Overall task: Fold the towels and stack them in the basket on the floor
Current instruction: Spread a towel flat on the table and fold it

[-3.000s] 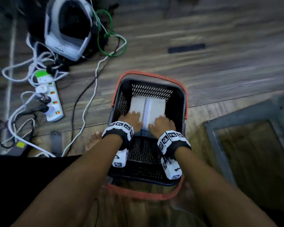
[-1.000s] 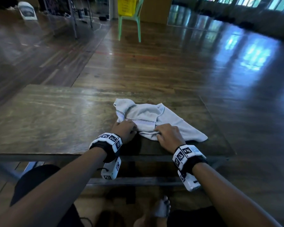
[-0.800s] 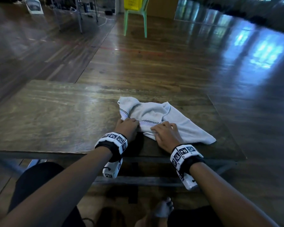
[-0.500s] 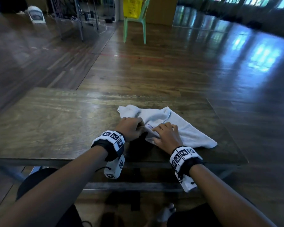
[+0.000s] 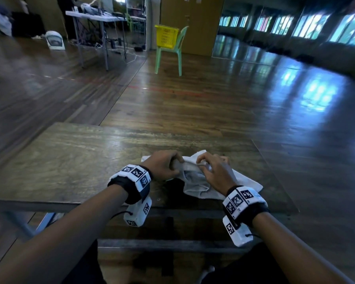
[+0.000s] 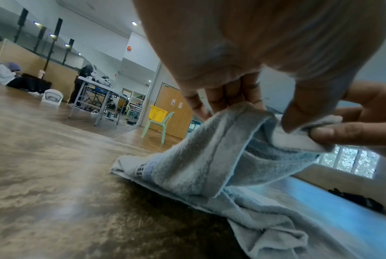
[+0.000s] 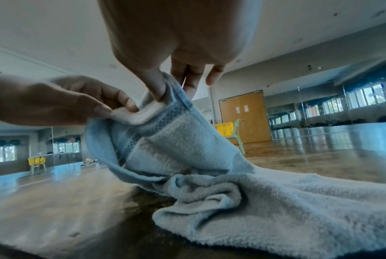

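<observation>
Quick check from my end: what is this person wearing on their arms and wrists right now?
Forearms are bare, no sleeves. The left wrist and right wrist each carry a black strap with white blocks printed with black square-pattern markers. A white camera box hangs under each wrist, trailing a thin black cable.

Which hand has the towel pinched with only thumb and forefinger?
The right hand: its other fingers stand clear of the towel. The left hand curls several fingers round the edge.

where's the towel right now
In the head view the towel lies crumpled on the wooden table, near its front right edge. The left hand and right hand pinch its lifted edge.
</observation>
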A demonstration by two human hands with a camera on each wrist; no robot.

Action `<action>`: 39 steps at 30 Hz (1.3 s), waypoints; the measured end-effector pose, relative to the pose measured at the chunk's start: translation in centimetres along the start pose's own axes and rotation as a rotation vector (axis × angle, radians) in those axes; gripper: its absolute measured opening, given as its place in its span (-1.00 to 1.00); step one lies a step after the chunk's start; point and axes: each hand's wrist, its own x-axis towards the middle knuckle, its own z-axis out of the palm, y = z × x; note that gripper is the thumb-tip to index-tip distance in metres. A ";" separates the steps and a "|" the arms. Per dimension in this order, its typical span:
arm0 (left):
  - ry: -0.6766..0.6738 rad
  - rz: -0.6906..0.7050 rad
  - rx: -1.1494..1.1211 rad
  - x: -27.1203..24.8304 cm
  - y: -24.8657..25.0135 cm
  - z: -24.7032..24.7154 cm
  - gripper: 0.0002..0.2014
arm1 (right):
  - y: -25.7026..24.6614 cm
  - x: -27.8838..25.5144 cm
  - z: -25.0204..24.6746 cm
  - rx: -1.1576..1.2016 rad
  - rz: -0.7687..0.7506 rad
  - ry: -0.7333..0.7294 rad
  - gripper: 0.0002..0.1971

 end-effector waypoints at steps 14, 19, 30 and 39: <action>0.161 0.151 0.052 0.4 1.9 -0.9 -0.76 | -1.0 -1.5 -1.3 -0.167 -0.144 0.049 -0.70; 0.143 0.206 0.189 0.5 2.7 -1.4 -0.73 | -1.3 -1.2 -3.6 -0.224 -0.151 0.160 -0.92; 0.112 0.105 0.488 -1.1 1.9 -7.8 -0.82 | -3.4 1.0 -17.0 -0.434 -0.084 0.218 -0.84; 0.414 0.118 0.197 -4.1 5.3 -20.3 -0.71 | -7.2 2.9 -26.5 -0.482 -0.119 0.437 -0.92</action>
